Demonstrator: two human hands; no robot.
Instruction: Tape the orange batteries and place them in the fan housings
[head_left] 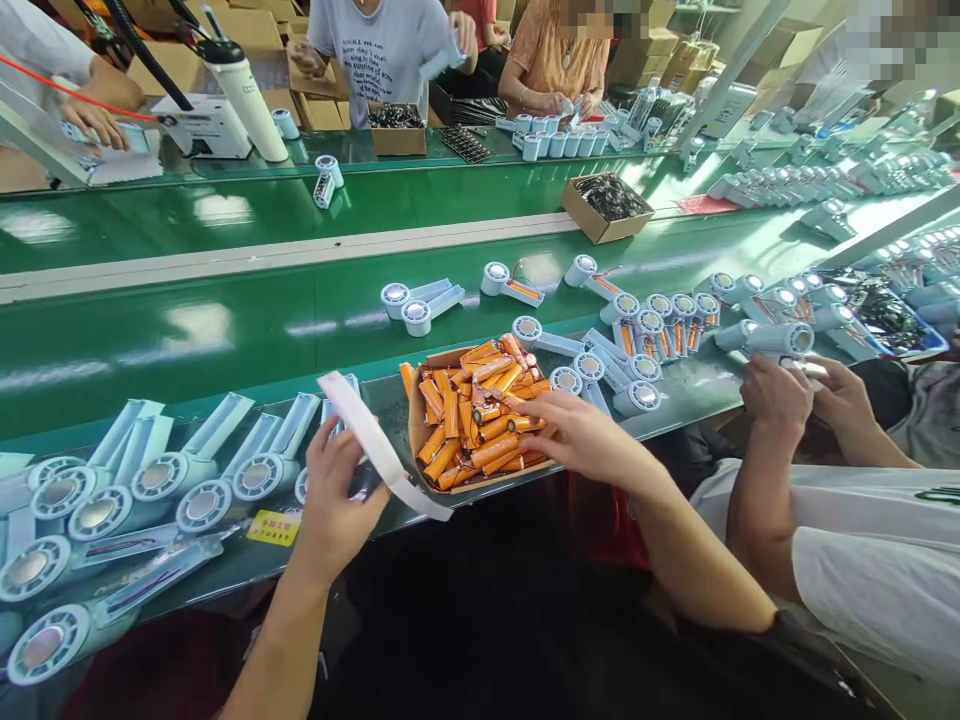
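My left hand point(334, 500) is closed around a white fan shell half point(375, 445) that slants up and to the left over the table edge. To its right, my right hand point(581, 435) reaches into a cardboard tray point(417, 440) heaped with several orange battery cells point(472, 410). Its fingertips rest on a cell near the tray's right side; I cannot tell whether they grip it. Rows of white fan shell halves point(150, 480) lie at my left on the table.
A green conveyor belt point(225, 330) runs across, carrying fan bodies point(420, 305). More fan bodies with orange cells point(660, 335) lie at right, where a co-worker's hands point(795, 395) work. Across the belt sit cardboard boxes of parts point(607, 205) and other people.
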